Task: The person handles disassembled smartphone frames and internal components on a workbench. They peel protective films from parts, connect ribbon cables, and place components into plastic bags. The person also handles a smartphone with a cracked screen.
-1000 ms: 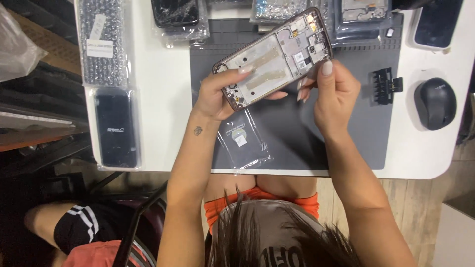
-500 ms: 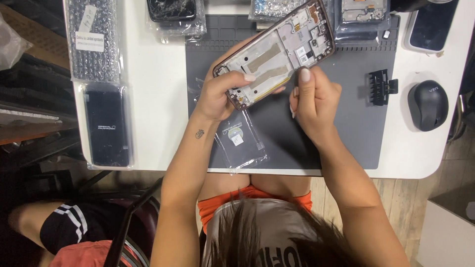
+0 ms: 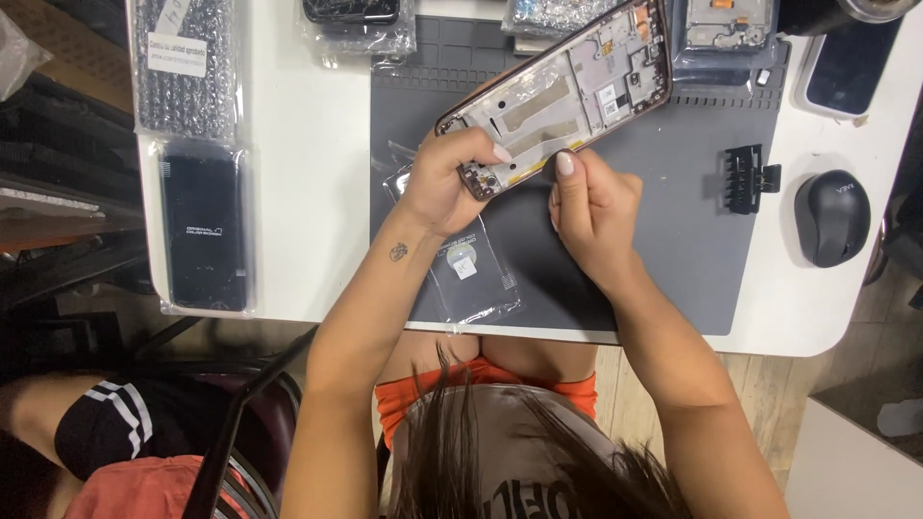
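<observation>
An opened phone frame [image 3: 567, 91], silver inside with small boards at its far end, is held tilted above a grey work mat [image 3: 673, 231]. My left hand [image 3: 447, 183] grips its near end, fingers curled over the edge. My right hand [image 3: 591, 207] is closed just beside that end, thumb tip pressed against the frame's lower edge. Whether it pinches a small part I cannot tell. A clear plastic bag with a small part [image 3: 471, 269] lies on the mat under my left wrist.
On the white table [image 3: 308, 192], a dark phone screen in plastic [image 3: 204, 226] and a bubble-wrap pack [image 3: 183, 67] lie left. A black clip tool [image 3: 748, 178] and black mouse [image 3: 832, 216] sit right. More bagged parts [image 3: 731, 29] line the far edge.
The frame has swung slightly, its near end lower. My right hand moved from under the frame's side toward its near end and closed up.
</observation>
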